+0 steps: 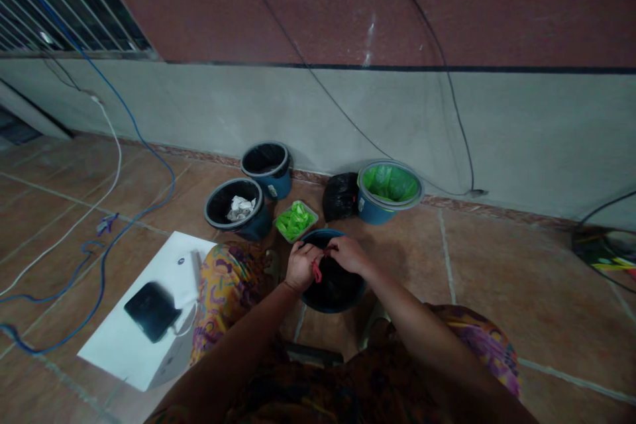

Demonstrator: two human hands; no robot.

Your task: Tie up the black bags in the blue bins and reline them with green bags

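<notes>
While two hands (301, 267) (348, 254) on one red tie (317, 271), four bins (325, 309) (254, 228) (277, 187) (377, 212).

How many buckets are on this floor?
4: the rear bucket by the wall, one holding something white before it, the green-lined bucket at right, and the nearest bucket. Any nested inside would be hidden.

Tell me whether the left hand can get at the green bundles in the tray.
Probably yes: the green bundles lie uncovered beyond the left hand, and nothing seems in the way, though that hand is at the red tie.
</notes>
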